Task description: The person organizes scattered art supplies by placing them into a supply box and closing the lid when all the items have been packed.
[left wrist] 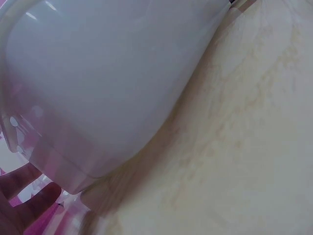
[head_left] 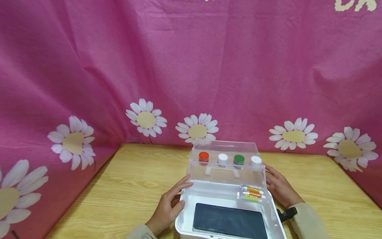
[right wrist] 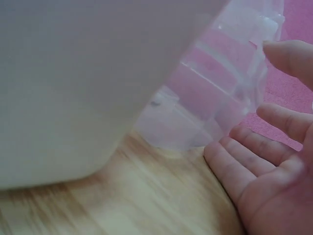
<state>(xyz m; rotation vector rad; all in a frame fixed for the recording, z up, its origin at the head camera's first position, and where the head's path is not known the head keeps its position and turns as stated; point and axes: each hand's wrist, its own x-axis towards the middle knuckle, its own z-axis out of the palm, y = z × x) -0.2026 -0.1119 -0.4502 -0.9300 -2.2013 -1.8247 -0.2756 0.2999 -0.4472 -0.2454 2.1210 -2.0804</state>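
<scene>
A white storage box stands with its clear tiered trays spread backward. In its base lies a dark, flat rectangular thing. The upper tray carries a red-topped jar, a green-topped jar and two white-topped jars. Small paint tubes lie in the lower tray. My left hand is at the box's left side, fingertips by the tray edge. On the opposite side my right hand has its fingers extended beside the trays; contact there is unclear.
The wooden table extends on both sides of the box. A pink cloth with daisies hangs behind and along the sides. A black strap is on the right wrist, by the box's right wall.
</scene>
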